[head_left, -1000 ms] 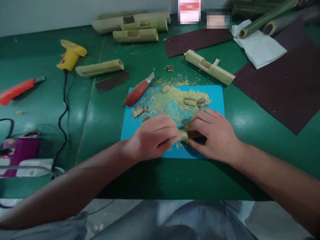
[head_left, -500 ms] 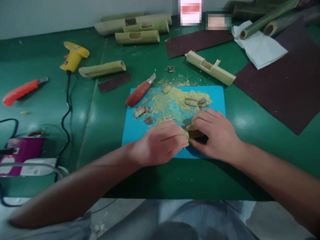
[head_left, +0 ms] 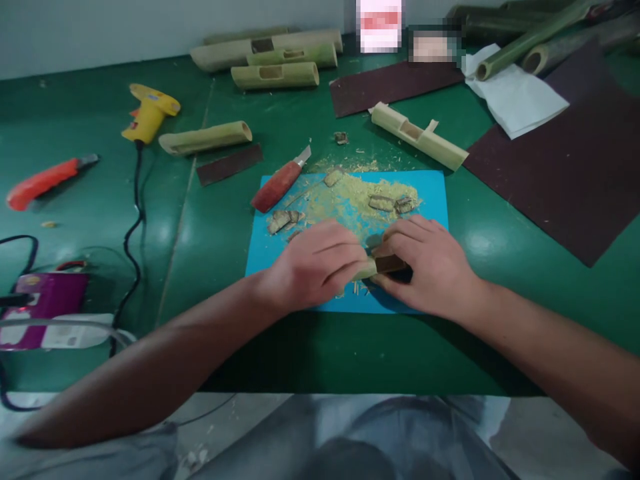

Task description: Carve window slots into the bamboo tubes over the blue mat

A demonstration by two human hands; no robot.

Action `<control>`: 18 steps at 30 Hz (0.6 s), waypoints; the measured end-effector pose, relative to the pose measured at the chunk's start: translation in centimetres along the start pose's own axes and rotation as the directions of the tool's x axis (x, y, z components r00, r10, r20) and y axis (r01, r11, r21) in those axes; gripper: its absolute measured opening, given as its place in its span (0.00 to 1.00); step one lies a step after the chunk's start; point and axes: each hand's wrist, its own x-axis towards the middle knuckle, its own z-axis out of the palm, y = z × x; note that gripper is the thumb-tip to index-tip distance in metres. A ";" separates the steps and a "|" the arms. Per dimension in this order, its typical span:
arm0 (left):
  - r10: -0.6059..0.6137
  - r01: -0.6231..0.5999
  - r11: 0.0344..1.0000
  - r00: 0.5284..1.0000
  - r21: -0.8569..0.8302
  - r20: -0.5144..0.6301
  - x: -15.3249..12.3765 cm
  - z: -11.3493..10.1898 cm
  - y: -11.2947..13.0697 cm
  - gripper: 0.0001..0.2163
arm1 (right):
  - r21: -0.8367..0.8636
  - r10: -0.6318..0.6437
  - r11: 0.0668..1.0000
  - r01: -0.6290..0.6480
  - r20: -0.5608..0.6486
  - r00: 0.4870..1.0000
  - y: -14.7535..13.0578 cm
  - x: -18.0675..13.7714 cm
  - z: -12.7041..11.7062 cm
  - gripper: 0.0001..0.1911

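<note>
A short pale bamboo piece point(head_left: 367, 269) lies low over the blue sheet point(head_left: 260, 250), between my two hands. My left hand point(head_left: 320, 263) is closed around its left part, fingers curled, and hides most of it. From the other side, my right hand point(head_left: 430, 267) grips it with thumb and fingers. A dark brown surface point(head_left: 393, 263) shows inside the right hand's grasp; whether it is sandpaper or a cut-out in the bamboo I cannot tell. Beyond the hands lie yellowish shavings point(head_left: 360, 197) and several bark chips point(head_left: 383, 203).
A red-handled knife point(head_left: 280, 187) lies at the sheet's upper left corner. Around it are a notched bamboo tube point(head_left: 417, 137), another bamboo tube point(head_left: 207, 139), a yellow glue gun point(head_left: 150, 113), an orange cutter point(head_left: 47, 183) and dark brown sheets point(head_left: 560, 173). A purple box point(head_left: 50, 307) with cables stands left.
My left hand has shifted slightly left and away from me, uncovering more of the pale bamboo. My right hand stays almost where it was.
</note>
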 end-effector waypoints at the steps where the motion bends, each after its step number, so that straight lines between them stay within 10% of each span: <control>1: 0.011 -0.011 1.000 1.000 0.007 -0.005 0.0 0.0 0.0 0.07 | 0.001 -0.001 1.000 0.001 0.000 1.000 0.0 0.0 0.0 0.11; 18: 0.016 -0.016 1.000 0.999 0.004 0.029 -0.2 0.2 -0.2 0.07 | 0.024 0.030 0.999 -0.030 -0.003 1.000 0.0 0.4 0.0 0.09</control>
